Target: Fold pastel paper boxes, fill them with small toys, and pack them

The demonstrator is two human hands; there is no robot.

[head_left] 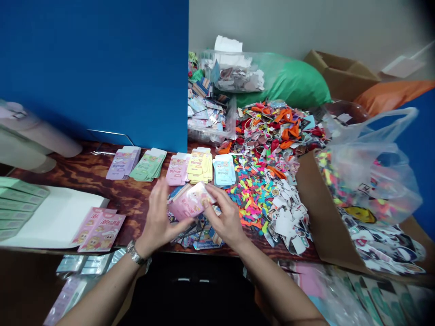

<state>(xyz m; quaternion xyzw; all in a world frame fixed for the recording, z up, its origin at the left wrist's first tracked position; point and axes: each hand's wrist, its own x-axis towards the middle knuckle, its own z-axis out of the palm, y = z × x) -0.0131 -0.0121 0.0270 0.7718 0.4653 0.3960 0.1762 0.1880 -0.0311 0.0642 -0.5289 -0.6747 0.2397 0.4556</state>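
Observation:
My left hand (159, 218) and my right hand (226, 218) hold a pink printed card packet (189, 201) between them above the wooden table (132, 203). Its left end rests against my left fingers, and my right fingertips press on its right end. Below my hands lies a loose pile of printed packets (197, 235), partly hidden by my fingers. Stacks of pink, lilac, green, yellow and pale blue packets (200, 166) stand in a row just beyond my hands. A metal wristwatch (136, 253) circles my left wrist.
Two pink packets (100, 231) lie on a white sheet (57, 217) at the left, beside stacked green cards (18, 206). Heaps of colourful cut pieces (258, 181) cover the right, near a cardboard box (326, 213), a plastic bag (370, 167) and a blue wall (91, 68).

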